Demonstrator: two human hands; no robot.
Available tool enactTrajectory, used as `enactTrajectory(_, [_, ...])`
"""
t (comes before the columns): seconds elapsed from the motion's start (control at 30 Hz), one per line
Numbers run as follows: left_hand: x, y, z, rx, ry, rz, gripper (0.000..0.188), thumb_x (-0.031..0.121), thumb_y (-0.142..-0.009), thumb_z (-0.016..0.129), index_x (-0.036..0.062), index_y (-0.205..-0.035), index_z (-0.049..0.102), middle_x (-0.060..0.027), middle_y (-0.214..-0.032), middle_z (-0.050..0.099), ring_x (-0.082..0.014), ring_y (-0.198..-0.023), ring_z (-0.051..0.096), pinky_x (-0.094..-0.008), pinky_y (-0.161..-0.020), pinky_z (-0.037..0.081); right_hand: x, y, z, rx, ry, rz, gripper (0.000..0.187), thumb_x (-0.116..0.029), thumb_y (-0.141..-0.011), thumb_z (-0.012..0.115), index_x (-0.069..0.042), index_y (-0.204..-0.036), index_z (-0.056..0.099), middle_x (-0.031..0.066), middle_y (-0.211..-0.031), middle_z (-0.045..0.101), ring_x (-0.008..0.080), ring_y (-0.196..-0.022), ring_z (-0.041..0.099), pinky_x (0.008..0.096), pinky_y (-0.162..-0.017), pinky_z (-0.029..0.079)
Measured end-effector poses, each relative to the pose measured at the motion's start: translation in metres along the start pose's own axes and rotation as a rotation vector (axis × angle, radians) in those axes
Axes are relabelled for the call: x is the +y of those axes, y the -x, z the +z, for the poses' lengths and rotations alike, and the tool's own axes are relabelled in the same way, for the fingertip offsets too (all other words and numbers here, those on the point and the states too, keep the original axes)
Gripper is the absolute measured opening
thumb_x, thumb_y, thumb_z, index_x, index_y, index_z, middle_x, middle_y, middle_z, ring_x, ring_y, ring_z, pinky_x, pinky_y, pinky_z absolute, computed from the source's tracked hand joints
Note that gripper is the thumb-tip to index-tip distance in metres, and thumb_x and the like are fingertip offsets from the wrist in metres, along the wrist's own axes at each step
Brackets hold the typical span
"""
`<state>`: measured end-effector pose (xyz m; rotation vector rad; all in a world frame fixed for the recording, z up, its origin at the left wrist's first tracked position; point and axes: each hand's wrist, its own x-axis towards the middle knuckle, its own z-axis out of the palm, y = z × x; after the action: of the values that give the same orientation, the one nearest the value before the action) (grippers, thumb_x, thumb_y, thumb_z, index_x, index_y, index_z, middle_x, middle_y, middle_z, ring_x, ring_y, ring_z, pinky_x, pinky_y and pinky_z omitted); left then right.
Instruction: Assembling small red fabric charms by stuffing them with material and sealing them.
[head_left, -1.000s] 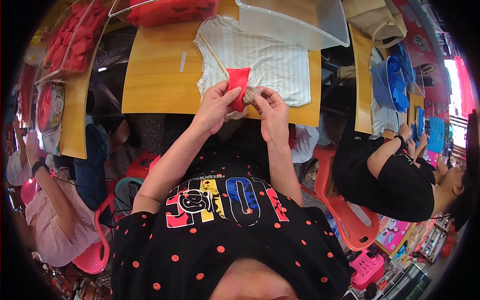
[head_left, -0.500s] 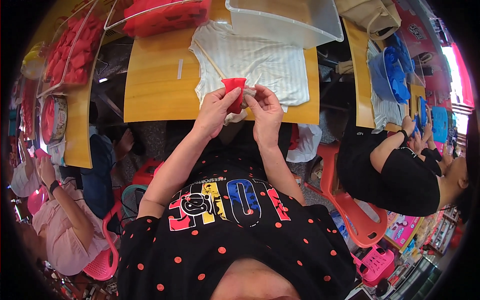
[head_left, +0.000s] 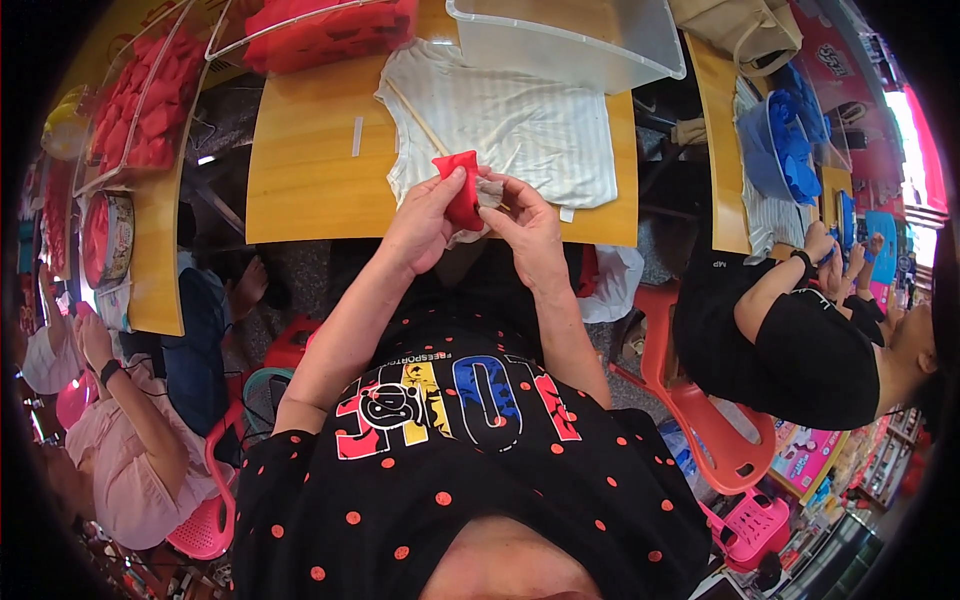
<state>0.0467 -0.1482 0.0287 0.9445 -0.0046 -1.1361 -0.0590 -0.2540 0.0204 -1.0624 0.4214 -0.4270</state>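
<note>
Just over the table's near edge, my left hand grips a small red piece, thumb on its face. Its exact kind is unclear; it looks soft or thin-walled, with a dark mark at its right edge. Fingers bent, my right hand pinches a greyish bit of cloth against the red piece's right side. Beyond both hands a striped white cloth, seemingly a shirt, is spread on the table. A thin wooden stick lies on this cloth, its near end by the red piece.
At the far edge stand a clear plastic bin and a bin of red pieces. Another red-filled bin is at left. On the right are a tub of blue pieces, a co-worker and an orange chair.
The red piece has tilted and shifted slightly left and down with my left hand. My right hand has moved a little down its side, still pinching the greyish cloth.
</note>
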Motion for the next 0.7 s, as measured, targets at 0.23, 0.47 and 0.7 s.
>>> enactTrajectory(0.23, [0.012,0.003,-0.002,-0.155,0.031,-0.147,0.038,0.029,-0.098,0.043,0.0005,-0.122,0.052,-0.0097,-0.112,0.059,-0.0165,-0.096,0.06,-0.0306,-0.08,0.051,0.001,-0.003,-0.005,0.032,-0.002,0.057,0.036,0.01,-0.079,0.062,0.002,-0.112,0.05,0.0115,-0.11,0.06,0.0159,-0.097,0.06,0.0282,-0.085,0.051])
enactTrajectory(0.47, [-0.013,0.0,0.007,0.06,-0.232,0.249,0.035,0.021,-0.092,0.056,0.003,-0.122,0.051,-0.0078,-0.11,0.058,-0.0171,-0.096,0.057,-0.0325,-0.083,0.049,0.013,-0.006,-0.004,0.179,-0.032,0.054,0.031,0.009,-0.078,0.063,0.0,-0.104,0.049,0.008,-0.092,0.061,0.0131,-0.081,0.061,0.0255,-0.075,0.052])
enactTrajectory(0.7, [-0.006,0.015,0.012,0.195,-1.164,0.7,0.019,0.009,-0.081,0.066,-0.0007,-0.094,0.057,-0.0111,-0.089,0.054,-0.022,-0.086,0.058,-0.0318,-0.075,0.049,0.012,-0.008,-0.009,0.228,0.032,-0.011,0.029,0.005,-0.078,0.066,0.0,-0.101,0.049,0.0057,-0.088,0.061,0.0093,-0.077,0.06,0.0217,-0.068,0.049])
